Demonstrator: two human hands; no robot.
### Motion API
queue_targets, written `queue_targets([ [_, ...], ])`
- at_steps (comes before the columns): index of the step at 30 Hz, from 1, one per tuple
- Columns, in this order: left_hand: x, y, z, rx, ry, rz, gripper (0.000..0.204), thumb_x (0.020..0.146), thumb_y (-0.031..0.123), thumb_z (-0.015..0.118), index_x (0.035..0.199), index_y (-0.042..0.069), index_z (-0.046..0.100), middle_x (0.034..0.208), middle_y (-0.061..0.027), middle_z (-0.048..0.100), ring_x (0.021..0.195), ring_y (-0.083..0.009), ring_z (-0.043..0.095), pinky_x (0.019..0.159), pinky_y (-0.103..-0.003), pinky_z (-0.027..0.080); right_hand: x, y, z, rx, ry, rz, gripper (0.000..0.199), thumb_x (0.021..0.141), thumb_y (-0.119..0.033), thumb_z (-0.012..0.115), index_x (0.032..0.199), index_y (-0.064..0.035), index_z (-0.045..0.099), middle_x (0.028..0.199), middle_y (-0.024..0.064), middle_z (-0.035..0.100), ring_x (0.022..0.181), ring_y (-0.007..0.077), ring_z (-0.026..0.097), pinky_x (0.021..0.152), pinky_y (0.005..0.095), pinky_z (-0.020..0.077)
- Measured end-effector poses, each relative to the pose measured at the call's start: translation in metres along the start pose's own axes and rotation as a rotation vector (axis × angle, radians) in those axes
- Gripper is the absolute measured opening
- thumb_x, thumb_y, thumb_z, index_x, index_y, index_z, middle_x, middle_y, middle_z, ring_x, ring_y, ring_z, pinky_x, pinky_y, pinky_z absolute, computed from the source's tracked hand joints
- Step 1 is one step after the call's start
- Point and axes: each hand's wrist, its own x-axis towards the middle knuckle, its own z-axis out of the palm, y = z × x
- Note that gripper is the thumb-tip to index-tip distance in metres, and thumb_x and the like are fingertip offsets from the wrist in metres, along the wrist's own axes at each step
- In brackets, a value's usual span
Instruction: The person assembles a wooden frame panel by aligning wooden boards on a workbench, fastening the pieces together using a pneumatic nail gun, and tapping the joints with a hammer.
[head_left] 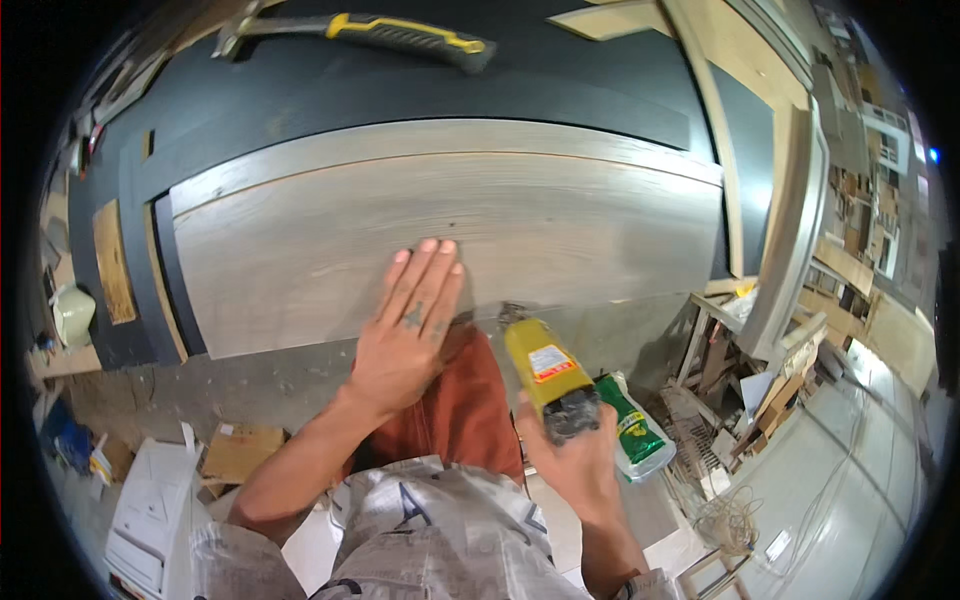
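- The left hand (405, 335) lies flat, fingers spread, on the near edge of a grey wood-grain panel (560, 230), grasping nothing.
- The right hand (575, 455) has its grip clenched around a yellow power tool (545, 368), whose tip sits just at the panel's front edge.
- The panel rests on a dark bench (300, 100).
- A yellow-handled hammer (400, 33) lies at the far side of the bench.
- A green packet (632, 425) lies on the floor beside the right hand.

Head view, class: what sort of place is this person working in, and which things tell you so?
Probably a carpentry or furniture workshop. A hammer with a black-and-yellow grip lies on the dark panel, the left hand presses flat on a grey wood-grain board, and the right hand holds a yellow power tool.
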Motion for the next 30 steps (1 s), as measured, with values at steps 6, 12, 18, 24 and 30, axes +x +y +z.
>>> queue_targets([
  [6,0.018,0.021,0.013,0.067,-0.034,0.022,0.079,0.075,0.004,0.078,0.145,-0.004,0.041,0.153,-0.0205,0.041,0.143,-0.038,0.039,0.118,-0.053,0.032,0.005,0.022,-0.015,0.381,0.005,0.152,0.021,0.083,-0.013,0.074,0.097,0.0014,0.068,0.08,0.0136,0.069,0.062,0.0266,0.069,0.062,0.0356,0.0535],
  [12,0.067,0.07,0.061,0.09,-0.117,0.118,0.073,0.08,0.013,0.078,0.143,-0.004,0.045,0.154,-0.0183,0.041,0.144,-0.035,0.037,0.119,-0.051,0.03,-0.018,0.078,-0.064,0.713,0.209,0.688,0.024,0.089,-0.014,0.072,0.106,0.0024,0.066,0.083,0.0104,0.073,0.073,0.0118,0.068,0.065,0.0308,0.0526],
  [18,0.14,0.133,0.124,0.065,-0.178,0.174,0.067,0.083,0.017,0.074,0.142,-0.002,0.047,0.154,-0.0156,0.042,0.145,-0.0317,0.037,0.12,-0.047,0.029,-0.01,0.15,-0.105,0.618,0.139,0.754,0.016,0.087,-0.01,0.071,0.098,0.002,0.07,0.085,0.008,0.073,0.073,0.0162,0.07,0.066,0.0313,0.053],
  [24,0.158,0.148,0.147,0.136,-0.194,0.2,0.069,0.081,0.013,0.073,0.143,-0.001,0.046,0.153,-0.0155,0.043,0.145,-0.0312,0.037,0.12,-0.047,0.03,-0.002,0.191,-0.115,0.66,0.15,0.522,0.018,0.083,-0.011,0.074,0.096,0.0012,0.068,0.083,0.0124,0.072,0.069,0.0238,0.072,0.066,0.0326,0.0544],
  [30,0.153,0.143,0.146,0.265,-0.235,0.127,0.082,0.081,0.029,0.073,0.148,-0.004,0.038,0.158,-0.0208,0.034,0.149,-0.0352,0.028,0.121,-0.056,0.019,0.002,0.211,-0.12,0.56,0.152,0.335,0.032,0.077,-0.01,0.079,0.101,0.0014,0.061,0.078,0.012,0.07,0.066,0.0253,0.072,0.062,0.0326,0.0552],
])
